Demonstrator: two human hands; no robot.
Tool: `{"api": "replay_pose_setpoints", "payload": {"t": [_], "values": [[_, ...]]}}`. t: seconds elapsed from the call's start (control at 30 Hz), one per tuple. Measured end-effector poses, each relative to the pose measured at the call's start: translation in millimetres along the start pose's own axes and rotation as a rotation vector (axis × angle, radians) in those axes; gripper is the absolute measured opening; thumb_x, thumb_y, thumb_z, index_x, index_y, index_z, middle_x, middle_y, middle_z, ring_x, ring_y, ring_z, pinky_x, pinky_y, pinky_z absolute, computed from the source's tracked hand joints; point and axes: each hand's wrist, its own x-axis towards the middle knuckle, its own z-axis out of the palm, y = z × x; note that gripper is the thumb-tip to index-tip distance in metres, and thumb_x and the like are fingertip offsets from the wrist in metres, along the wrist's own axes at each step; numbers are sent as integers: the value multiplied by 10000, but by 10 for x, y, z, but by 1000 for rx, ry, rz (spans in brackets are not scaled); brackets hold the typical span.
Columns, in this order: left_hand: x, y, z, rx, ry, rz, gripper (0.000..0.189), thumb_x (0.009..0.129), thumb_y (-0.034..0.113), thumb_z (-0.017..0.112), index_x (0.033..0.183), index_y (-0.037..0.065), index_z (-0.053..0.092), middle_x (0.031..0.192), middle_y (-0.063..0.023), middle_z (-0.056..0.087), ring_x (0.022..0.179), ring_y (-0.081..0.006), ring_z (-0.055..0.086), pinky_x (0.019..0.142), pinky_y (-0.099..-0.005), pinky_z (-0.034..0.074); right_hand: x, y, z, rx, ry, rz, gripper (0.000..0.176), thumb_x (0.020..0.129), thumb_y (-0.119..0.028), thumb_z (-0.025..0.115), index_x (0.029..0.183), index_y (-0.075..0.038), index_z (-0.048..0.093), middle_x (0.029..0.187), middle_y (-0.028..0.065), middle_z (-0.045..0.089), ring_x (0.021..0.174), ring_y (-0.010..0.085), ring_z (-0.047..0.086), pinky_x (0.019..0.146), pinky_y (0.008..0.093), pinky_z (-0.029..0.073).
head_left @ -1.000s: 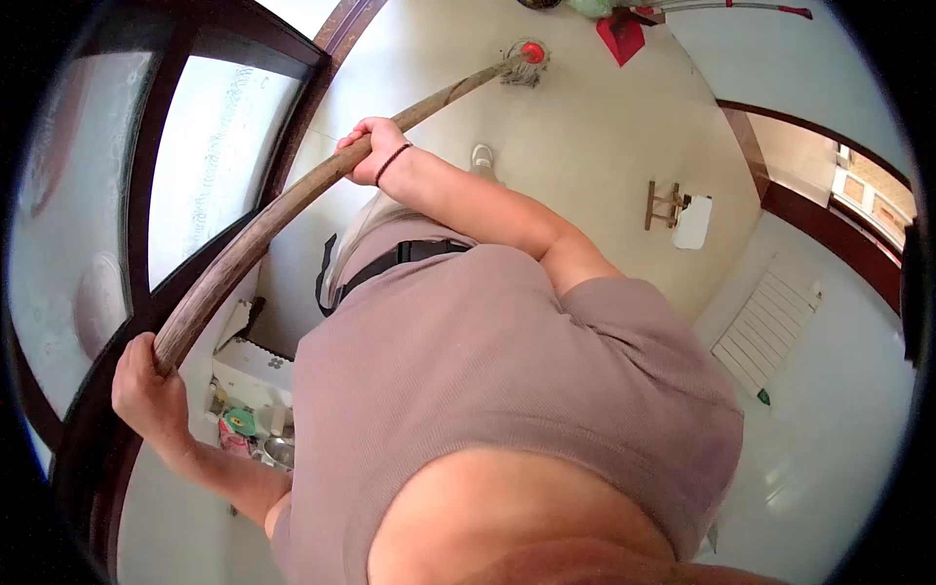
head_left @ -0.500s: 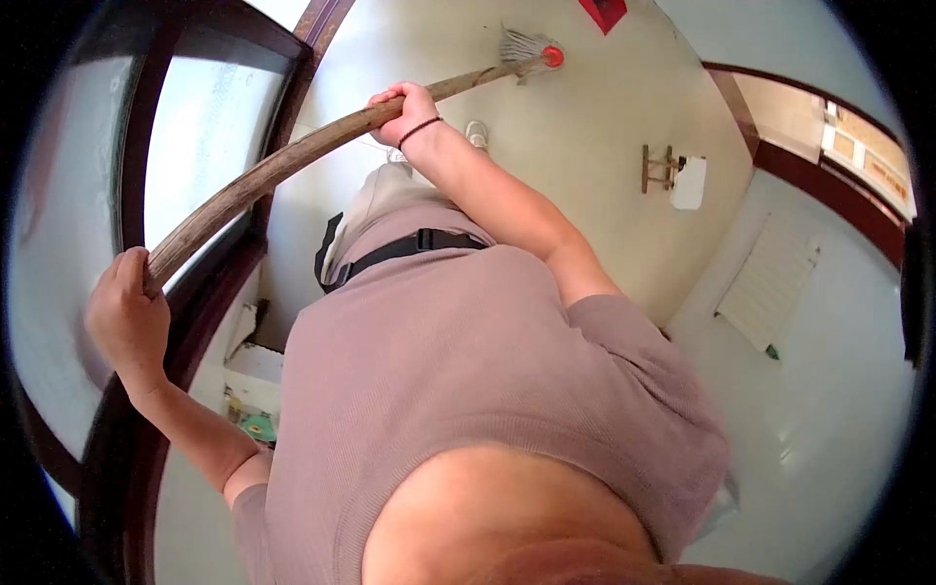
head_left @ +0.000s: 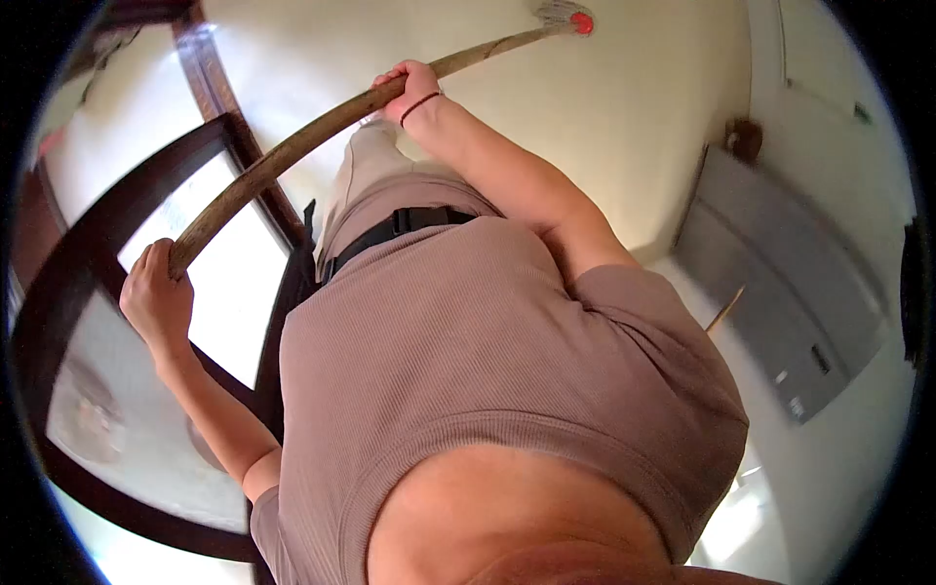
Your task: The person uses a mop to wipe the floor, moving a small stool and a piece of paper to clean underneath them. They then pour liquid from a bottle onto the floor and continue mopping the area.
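Note:
A mop runs across the upper part of the head view, its long wooden handle [head_left: 302,141] appearing curved through the lens. My left hand [head_left: 158,302] is wrapped round the handle's top end at the left. Farther down the shaft, my right hand [head_left: 405,90], with a dark band at the wrist, is closed round the wood. At the far end, the mop head [head_left: 560,14] of greyish strings, with a red socket [head_left: 582,23], lies on the floor near the upper edge. The strings are partly cut off by the view.
Close on my left is a dark-framed glass door [head_left: 122,249]. Pale floor [head_left: 624,127] stretches ahead. To the right stands a large grey appliance or cabinet [head_left: 780,278] with a brown round object [head_left: 744,139] by its corner. A thin stick [head_left: 725,308] shows near my right side.
My view has turned and shifted. The small stool and white radiator have left view, and the grey appliance or cabinet has appeared at right. Both hands keep hold of the mop.

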Motion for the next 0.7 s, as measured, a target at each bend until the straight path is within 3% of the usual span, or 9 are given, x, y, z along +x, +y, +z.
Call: {"api": "replay_pose_setpoints", "payload": {"t": [0.13, 0.27, 0.37, 0.43, 0.47, 0.57, 0.63, 0.7], "values": [[426, 540, 116, 20, 30, 310, 111, 648, 69, 583, 754, 96, 563, 738, -38, 601, 651, -200, 589, 550, -297, 473, -84, -592, -784, 257, -6, -111, 114, 655, -94, 433, 576, -76, 353, 524, 73, 376, 478, 227, 403, 526, 338, 383], [846, 1452, 39, 2, 27, 574, 117, 653, 64, 572, 766, 94, 558, 715, -41, 595, 628, -205, 584, 536, -295, 466, -309, -1244, -1620, 538, -6, -148, 136, 670, -115, 434, 570, -79, 349, 512, 70, 368, 466, 227, 399, 489, 343, 382], [1056, 2098, 75, 29, -54, 662, 102, 670, 52, 538, 762, 94, 553, 693, -57, 579, 618, -229, 571, 540, -330, 443, -552, -1577, -2159, 700, 32, -244, 154, 672, -75, 431, 554, -72, 332, 491, 41, 345, 451, 195, 366, 500, 313, 376], [1093, 2483, -61, 195, -227, 626, 75, 674, 56, 521, 742, 87, 530, 698, -76, 569, 646, -254, 563, 562, -363, 430, -586, -1673, -2424, 782, 64, -261, 187, 678, -81, 430, 546, -90, 298, 480, 35, 333, 438, 188, 355, 478, 311, 377], [1163, 2638, -31, 147, -219, 757, 43, 711, 89, 506, 750, 97, 522, 688, -82, 560, 635, -259, 561, 545, -368, 429, -682, -1702, -2630, 813, 116, -311, 199, 679, -78, 430, 545, -98, 284, 476, 29, 329, 431, 184, 350, 471, 310, 376], [927, 3817, -61, 119, -252, 984, 62, 732, 82, 474, 779, 98, 512, 707, -95, 552, 653, -276, 556, 550, -372, 430, -920, -2228, -3737, 844, 185, -315, 208, 678, -79, 426, 544, -114, 272, 463, 14, 322, 413, 178, 344, 457, 311, 373], [882, 4126, 79, -12, -290, 1110, 81, 719, 64, 467, 789, 76, 506, 705, -110, 544, 667, -281, 555, 562, -375, 429, -778, -2232, -4267, 923, 148, -289, 198, 677, -87, 417, 543, -121, 276, 463, 10, 338, 411, 179, 355, 465, 318, 378], [744, 4631, 207, 4, -281, 1207, 85, 713, 49, 468, 792, 55, 498, 696, -114, 543, 664, -279, 556, 573, -372, 434, -848, -2327, -4707, 927, 282, -320, 194, 674, -93, 411, 537, -117, 275, 470, 14, 364, 421, 182, 379, 480, 330, 385]]}}
